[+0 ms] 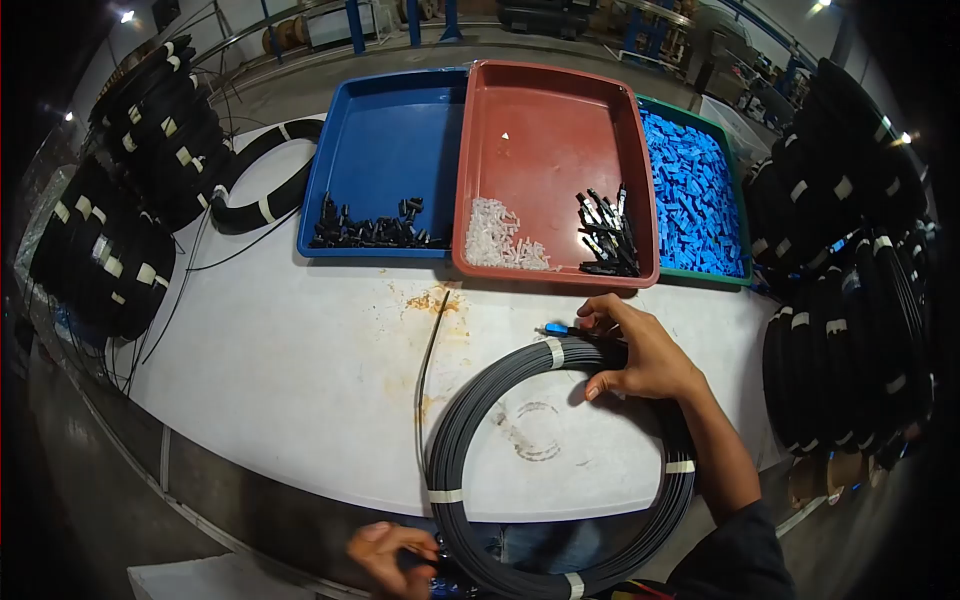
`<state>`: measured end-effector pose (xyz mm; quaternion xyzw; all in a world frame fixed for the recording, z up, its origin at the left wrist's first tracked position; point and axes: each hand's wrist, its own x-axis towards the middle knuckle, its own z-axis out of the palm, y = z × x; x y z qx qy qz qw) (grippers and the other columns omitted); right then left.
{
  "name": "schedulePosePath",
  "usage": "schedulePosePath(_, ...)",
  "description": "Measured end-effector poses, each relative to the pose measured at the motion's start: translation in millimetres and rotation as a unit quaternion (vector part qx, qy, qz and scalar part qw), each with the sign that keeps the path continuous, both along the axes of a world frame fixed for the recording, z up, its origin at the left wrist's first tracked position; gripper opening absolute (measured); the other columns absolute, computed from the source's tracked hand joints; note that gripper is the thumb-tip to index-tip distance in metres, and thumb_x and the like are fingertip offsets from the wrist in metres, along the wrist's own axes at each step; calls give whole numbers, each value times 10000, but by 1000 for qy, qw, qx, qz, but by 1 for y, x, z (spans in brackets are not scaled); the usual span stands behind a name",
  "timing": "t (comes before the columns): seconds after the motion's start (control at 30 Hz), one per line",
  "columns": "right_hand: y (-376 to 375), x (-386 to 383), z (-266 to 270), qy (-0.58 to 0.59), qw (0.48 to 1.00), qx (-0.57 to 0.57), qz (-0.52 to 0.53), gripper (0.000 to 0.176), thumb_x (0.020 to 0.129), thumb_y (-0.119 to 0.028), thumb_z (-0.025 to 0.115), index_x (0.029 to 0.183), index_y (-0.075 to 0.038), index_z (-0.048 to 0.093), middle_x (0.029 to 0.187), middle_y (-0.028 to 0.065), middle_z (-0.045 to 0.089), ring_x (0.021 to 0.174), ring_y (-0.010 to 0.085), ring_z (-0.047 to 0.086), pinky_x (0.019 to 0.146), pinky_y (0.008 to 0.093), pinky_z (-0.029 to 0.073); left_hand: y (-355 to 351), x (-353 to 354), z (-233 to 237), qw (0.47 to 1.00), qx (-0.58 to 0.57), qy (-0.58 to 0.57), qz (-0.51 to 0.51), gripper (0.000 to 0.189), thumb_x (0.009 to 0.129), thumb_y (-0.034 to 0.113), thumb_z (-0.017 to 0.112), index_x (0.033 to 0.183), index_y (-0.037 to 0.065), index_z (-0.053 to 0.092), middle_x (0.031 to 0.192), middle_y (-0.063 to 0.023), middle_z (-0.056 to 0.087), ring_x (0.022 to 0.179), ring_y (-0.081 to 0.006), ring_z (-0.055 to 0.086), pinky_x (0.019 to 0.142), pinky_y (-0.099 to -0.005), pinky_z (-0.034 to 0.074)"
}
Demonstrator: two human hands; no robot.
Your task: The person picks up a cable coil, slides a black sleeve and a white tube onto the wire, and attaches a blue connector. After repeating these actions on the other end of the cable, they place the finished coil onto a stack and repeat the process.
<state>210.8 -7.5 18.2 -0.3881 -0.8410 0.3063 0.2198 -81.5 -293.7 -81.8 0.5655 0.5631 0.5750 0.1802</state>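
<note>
Right of centre, the right hand [645,352] arches, spread, over the cable coil [456,440]; I'd steady it evenly. The left hand's [392,556] grip, bottom, I can't tell.

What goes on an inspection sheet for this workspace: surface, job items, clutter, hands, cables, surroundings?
Surface: white tabletop, yellow-brown stains, dark ring marks.
Job's things: round dark-grey cable coil with pale bands, overhanging the near edge; black connector with blue tip; blue plastic tray of black pieces; red plastic tray of translucent pieces and slim black parts; green plastic tray of blue pieces.
Clutter: one small white chip in the red tray.
Hands: right hand arched over the coil's far side; left hand beyond the near edge; both grips unclear.
Cables: free black cable end left of the coil.
Surroundings: stacked black coils at left and right.
</note>
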Motion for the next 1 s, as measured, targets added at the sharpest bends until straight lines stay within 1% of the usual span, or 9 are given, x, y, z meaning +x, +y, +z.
schedulePosePath(0.17,-4,-9,3,6,1000,6,-7,729,580,-252,976,1169,-32,609,1081,138,694,1039,310,673,901,408,528,-7,9,26,975,-99,-176,-95,982,911,602,682,1480,107,54,842,-218,659,647,-211,656,677,-285,544)
schedulePosePath(0.23,-8,-8,5,-21,999,29,-19,676,585,-213,970,1140,-32,629,1053,141,701,1011,317,679,888,407,529,-4,15,43,902,-239,-335,-135,975,914,556,706,1493,203,6,989,-293,655,798,-255,708,796,-333,578)
schedulePosePath(0.37,-14,-12,2,-39,998,39,-41,536,641,-115,920,1111,-45,671,1040,148,705,981,336,679,868,410,532,-10,43,10,795,-143,-510,-295,955,940,268,746,1471,381,-40,1329,-396,487,999,-394,704,976,-611,539)
schedulePosePath(0.47,-23,-15,-7,-49,993,95,-56,515,665,-53,879,1139,-48,677,1083,164,698,982,368,672,886,419,537,-19,71,31,823,-89,-497,-258,829,923,245,756,1511,322,176,1250,-326,542,1025,-369,700,971,-529,563)
schedulePosePath(0.63,-28,-28,10,6,992,81,-93,513,693,12,850,1169,-45,666,1109,146,697,1008,332,693,872,383,565,7,68,77,855,30,-393,-338,813,945,280,728,1551,287,187,1237,-262,604,1057,-356,690,949,-477,571)
schedulePosePath(0.83,-13,-63,17,303,944,58,-114,556,729,125,794,1234,-16,608,1127,78,667,1068,174,635,908,314,572,42,79,135,854,192,-236,-421,803,978,331,688,1610,234,202,1217,-166,696,1106,-337,674,916,-400,582)
schedulePosePath(0.9,-8,-81,15,419,903,7,-98,568,747,112,786,1260,-24,585,1167,58,629,1100,154,606,936,309,532,43,115,136,757,234,-405,-456,390,874,-70,722,1211,113,650,1197,-224,678,954,-227,690,833,-356,545)
schedulePosePath(0.97,-14,-89,26,408,907,18,-106,559,766,114,771,1268,-33,574,1166,63,621,1108,139,598,936,304,531,35,89,139,898,215,55,-379,435,820,-69,764,1211,95,665,1107,-191,684,853,-213,680,813,-404,530)
schedulePosePath(1.0,-14,-97,24,367,909,168,-106,548,788,120,745,1280,-33,558,1141,69,626,1100,126,601,938,299,527,46,97,154,836,118,-180,-504,420,826,-19,763,1218,93,665,993,-157,670,812,-212,664,846,-438,513)
